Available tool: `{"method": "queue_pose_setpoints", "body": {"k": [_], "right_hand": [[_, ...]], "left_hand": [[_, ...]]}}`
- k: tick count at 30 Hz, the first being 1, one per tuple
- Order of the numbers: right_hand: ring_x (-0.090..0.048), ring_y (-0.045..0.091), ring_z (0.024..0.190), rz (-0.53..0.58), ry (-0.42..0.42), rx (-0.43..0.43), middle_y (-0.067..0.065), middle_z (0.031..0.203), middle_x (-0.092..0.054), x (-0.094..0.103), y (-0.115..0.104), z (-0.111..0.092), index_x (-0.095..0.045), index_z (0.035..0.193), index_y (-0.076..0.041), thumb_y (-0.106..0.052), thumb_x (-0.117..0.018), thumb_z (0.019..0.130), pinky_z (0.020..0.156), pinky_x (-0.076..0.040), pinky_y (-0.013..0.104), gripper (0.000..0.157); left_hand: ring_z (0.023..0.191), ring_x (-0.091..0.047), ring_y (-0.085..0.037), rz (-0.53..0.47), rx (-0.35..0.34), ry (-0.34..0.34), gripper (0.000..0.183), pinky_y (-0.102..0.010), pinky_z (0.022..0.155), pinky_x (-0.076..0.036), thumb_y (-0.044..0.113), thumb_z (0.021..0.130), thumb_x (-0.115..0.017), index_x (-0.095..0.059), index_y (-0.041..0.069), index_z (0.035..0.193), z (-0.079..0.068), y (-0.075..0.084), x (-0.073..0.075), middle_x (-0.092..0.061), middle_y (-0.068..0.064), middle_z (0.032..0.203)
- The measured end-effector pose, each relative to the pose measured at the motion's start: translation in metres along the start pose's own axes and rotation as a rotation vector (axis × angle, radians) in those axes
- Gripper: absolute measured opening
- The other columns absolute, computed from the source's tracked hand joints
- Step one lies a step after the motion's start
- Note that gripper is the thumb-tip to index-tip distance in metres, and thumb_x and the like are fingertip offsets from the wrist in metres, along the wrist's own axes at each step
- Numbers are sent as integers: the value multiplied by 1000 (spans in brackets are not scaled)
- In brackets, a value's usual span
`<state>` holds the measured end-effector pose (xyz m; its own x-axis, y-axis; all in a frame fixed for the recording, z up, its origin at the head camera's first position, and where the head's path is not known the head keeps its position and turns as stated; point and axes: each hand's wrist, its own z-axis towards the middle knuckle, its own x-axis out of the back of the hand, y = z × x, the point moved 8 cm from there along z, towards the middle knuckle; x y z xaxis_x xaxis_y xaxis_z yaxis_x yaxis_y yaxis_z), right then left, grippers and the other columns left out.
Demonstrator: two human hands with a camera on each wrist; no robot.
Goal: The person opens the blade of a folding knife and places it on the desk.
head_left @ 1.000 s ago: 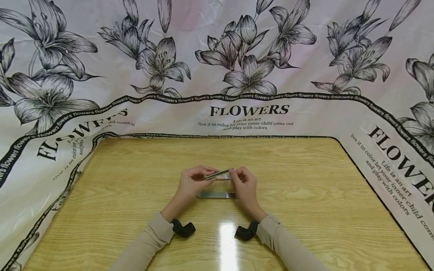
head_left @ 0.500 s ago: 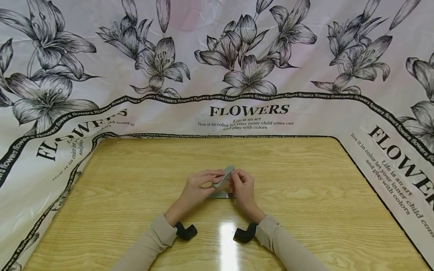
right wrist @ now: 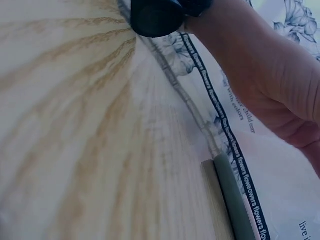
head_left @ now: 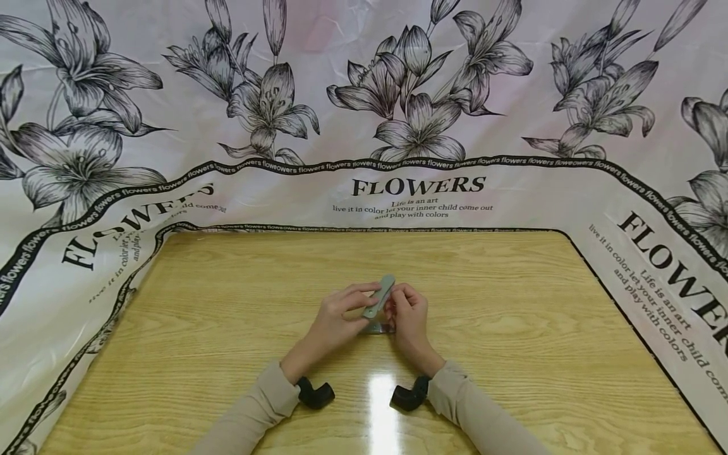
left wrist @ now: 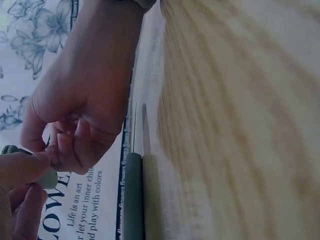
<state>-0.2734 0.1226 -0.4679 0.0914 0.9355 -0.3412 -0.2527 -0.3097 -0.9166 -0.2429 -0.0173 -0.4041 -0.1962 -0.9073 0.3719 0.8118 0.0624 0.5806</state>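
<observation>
A grey-green folding knife point(head_left: 382, 295) is held slanted above the table, far end up and broad side showing. My left hand point(head_left: 341, 313) grips it between thumb and fingers from the left. With curled fingers, my right hand point(head_left: 411, 309) pinches at its right edge, where the fingers hide any blade. In the left wrist view the right hand point(left wrist: 85, 95) meets the knife's green end point(left wrist: 48, 179). Below the hands lies a second knife point(head_left: 375, 328), its grey-green handle point(left wrist: 133, 195) partly covered by the left hand in the head view. The right wrist view shows my left hand point(right wrist: 280, 80), fingers cut off.
The glossy wooden table point(head_left: 512, 316) mirrors the lying knife and a bright light. A flower-printed sheet point(head_left: 421, 114) rises along its back and sides. Black camera mounts point(head_left: 315, 393) hang from both wrists, close above the table.
The held knife has turned from nearly level and edge-on to a steep slant, broad side showing. My left hand has shifted right, covering more of the lying knife. My right hand has barely moved.
</observation>
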Motion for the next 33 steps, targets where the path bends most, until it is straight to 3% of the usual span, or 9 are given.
{"method": "queue_pose_setpoints", "body": {"k": [4,6,11,14,17,20,27,33], "right_hand": [[-41,9,40,13,-10,4,2,55,-52,-1,-1,0,-52,72,2,1,-44,93,31,-27,22,22],[-41,10,41,15,-20,5,2,55,-53,-1,-2,-1,-52,72,2,1,-43,93,31,-27,22,23],[-42,11,42,-4,-52,28,2,55,-52,-4,-5,-2,-50,73,6,0,-45,93,32,-28,24,22],[-41,13,44,-66,-144,93,4,55,-48,-10,-8,-4,-49,72,6,2,-45,93,33,-29,26,22],[-38,18,43,-117,-279,210,9,54,-44,-20,-14,-9,-50,71,4,7,-46,92,32,-31,30,22],[-37,19,42,-128,-366,294,14,53,-42,-29,-24,-14,-50,71,5,14,-45,89,33,-33,27,21],[-41,9,48,-206,-460,369,15,57,-44,-43,-43,-23,-50,70,6,22,-43,82,39,-36,21,21],[-42,2,53,-237,-455,406,10,57,-44,-43,-45,-24,-50,69,5,23,-44,80,40,-35,20,22]], "left_hand": [[118,-51,-38,-309,241,-14,32,-33,89,-53,-17,75,-67,-63,-8,105,-2,-8,-3,-50,-24,131],[124,-46,-37,-438,330,-33,36,-36,94,-50,-16,76,-68,-60,-10,110,-4,-10,-5,-43,-24,138],[132,-37,-35,-626,375,-74,39,-41,104,-40,-13,82,-64,-53,-14,119,-9,-17,-5,-36,-23,144],[127,-45,-32,-633,414,-20,31,-39,101,-44,-6,87,-61,-56,-10,117,-14,-30,-2,-44,-19,139],[110,-57,-29,-593,472,58,27,-34,89,-53,1,89,-62,-60,-4,116,-20,-44,2,-54,-17,126],[93,-61,-27,-574,493,95,30,-33,75,-57,1,88,-64,-60,-2,117,-21,-50,5,-58,-21,114],[88,-63,-20,-565,567,21,43,-26,72,-56,3,87,-66,-53,-1,128,-24,-54,-1,-58,-21,104],[89,-64,-21,-577,545,-6,39,-31,74,-56,4,88,-64,-55,0,126,-24,-54,-3,-57,-20,103]]}}
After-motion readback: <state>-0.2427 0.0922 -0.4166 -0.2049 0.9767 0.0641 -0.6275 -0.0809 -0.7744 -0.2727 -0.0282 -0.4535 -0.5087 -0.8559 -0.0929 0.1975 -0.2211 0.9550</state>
